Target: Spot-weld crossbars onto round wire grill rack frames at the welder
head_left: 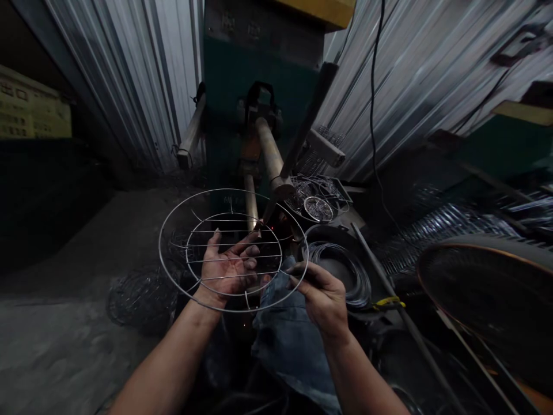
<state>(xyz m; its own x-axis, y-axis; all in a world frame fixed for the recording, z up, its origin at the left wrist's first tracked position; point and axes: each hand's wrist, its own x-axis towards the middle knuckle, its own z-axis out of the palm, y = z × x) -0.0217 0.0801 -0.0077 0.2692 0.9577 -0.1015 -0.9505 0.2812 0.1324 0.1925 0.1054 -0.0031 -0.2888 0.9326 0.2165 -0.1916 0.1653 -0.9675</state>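
I hold a round wire grille (173, 219), two concentric rings joined by thin cross wires, flat in front of me. My left hand (228, 268) lies under it, palm up with fingers stretched, supporting the inner ring. My right hand (322, 294) pinches the outer ring at its right edge. The grille's far side sits at the electrode tip (264, 222) of a spot welder (263, 144), where a few small orange sparks show.
A tub of coiled wire rings (345, 271) stands right of my hand. Behind it is a tray of small wire parts (319, 204). A large round fan guard (484, 288) lies at right. Finished grilles (142, 297) pile on the floor left. Corrugated metal walls stand behind.
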